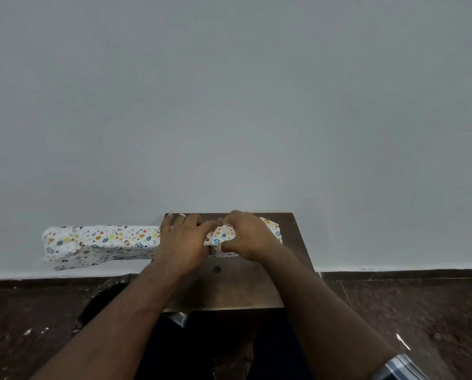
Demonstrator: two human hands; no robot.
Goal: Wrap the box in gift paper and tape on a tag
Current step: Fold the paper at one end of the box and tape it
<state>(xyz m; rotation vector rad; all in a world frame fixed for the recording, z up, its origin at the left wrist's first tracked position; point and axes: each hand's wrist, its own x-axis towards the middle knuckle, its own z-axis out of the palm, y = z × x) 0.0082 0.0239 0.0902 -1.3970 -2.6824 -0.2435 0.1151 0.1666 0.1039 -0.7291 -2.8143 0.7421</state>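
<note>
The long box wrapped in white gift paper printed with coloured eggs and hearts (100, 242) lies across the small dark wooden bench (229, 286) at lower centre, its left end overhanging well past the edge. The left hand (182, 242) lies flat on top with fingers spread; the right hand (245, 237) curls round the paper nearer the right end. Easing either hold could let the overhanging end tip toward the floor, or the fold spring open. No tag is visible.
</note>
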